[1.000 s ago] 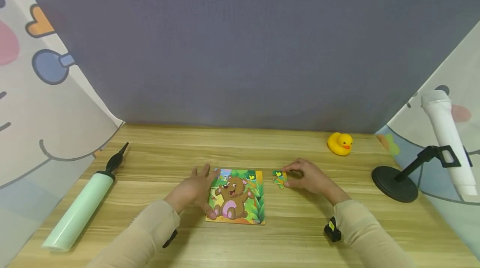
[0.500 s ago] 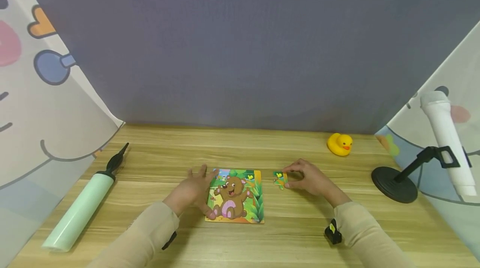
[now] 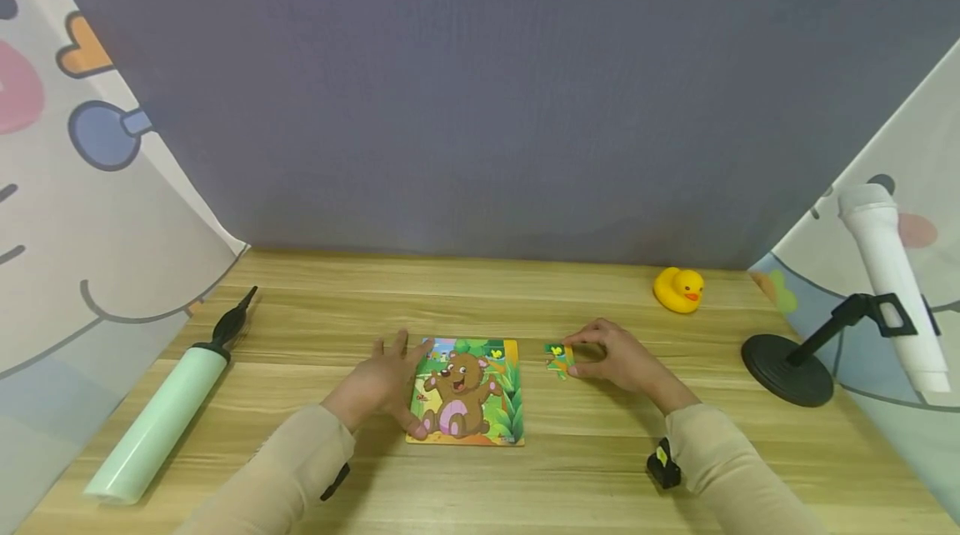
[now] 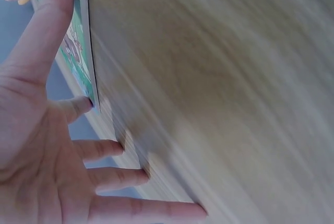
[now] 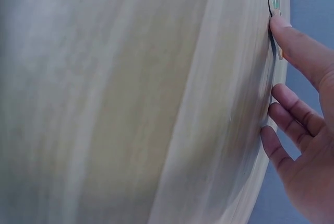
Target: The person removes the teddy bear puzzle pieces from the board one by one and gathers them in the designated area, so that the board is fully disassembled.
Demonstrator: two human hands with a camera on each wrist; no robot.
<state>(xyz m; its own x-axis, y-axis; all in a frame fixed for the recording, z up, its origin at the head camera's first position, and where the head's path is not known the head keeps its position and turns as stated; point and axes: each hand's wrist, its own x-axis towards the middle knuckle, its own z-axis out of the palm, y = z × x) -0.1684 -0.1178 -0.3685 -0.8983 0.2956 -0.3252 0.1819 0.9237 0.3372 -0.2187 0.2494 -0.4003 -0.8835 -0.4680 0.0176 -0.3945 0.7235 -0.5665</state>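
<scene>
Compared with a second ago, the bear picture board (image 3: 468, 393) has slid slightly toward 9 o'clock along with the left hand (image 3: 378, 383), so the gap to the jigsaw piece (image 3: 557, 356) is a little wider. The right hand (image 3: 611, 358) and the jigsaw piece have barely moved.

The left hand is spread with straight fingers, its thumb on the board's near corner at 8 o'clock and its index finger at the far corner, near 10. The right hand pinches the jigsaw piece between thumb and index finger; the piece sits between 2 and 3 o'clock from the board, just apart from it.

The board is a thin, flat, glossy square; the piece, knobbed in outline, is printed in green, orange and yellow. Both lie on a table (image 3: 570, 477) with pale, streaked wood grain. Out toward 2 o'clock sits a smooth, rounded yellow rubber duck (image 3: 678, 291). At 3 o'clock a white microphone (image 3: 887, 260) tilts in a black stand (image 3: 787, 370) with a round base. At 9 o'clock lies a pale green cylindrical hand air pump (image 3: 161, 427) with a tapering black nozzle.
</scene>
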